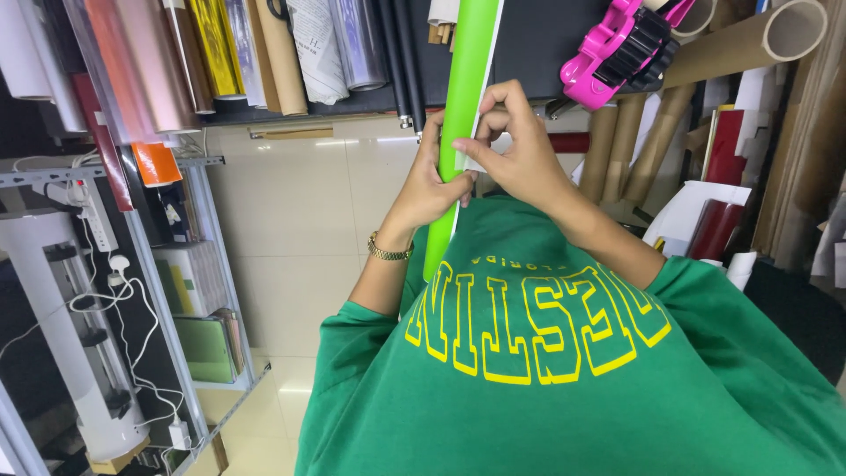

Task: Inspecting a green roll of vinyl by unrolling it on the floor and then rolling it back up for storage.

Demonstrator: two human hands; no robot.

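Against the chest: a long bright green vinyl roll (464,106) stands nearly upright, its long axis running from the green shirt (546,379) up and away.
Left hand (432,181): wrapped closed around the roll's middle from the left, a gold bracelet (389,250) on its wrist.
Right hand (520,150): fingers pinching the white backing edge (483,132) on the roll's right side, slightly higher and nearer the loose edge.
Nearby: a pink tape dispenser (617,44) up right, cardboard tubes (749,40) beyond, well apart.

Ahead of you, rolls of film and foil (176,53) lean against the wall, gold, orange and clear among them. Upper right: a pink tape dispenser (617,48) beside cardboard tubes (749,40). To your left, a metal shelf (167,264) holds a power strip (92,216) with white cables.
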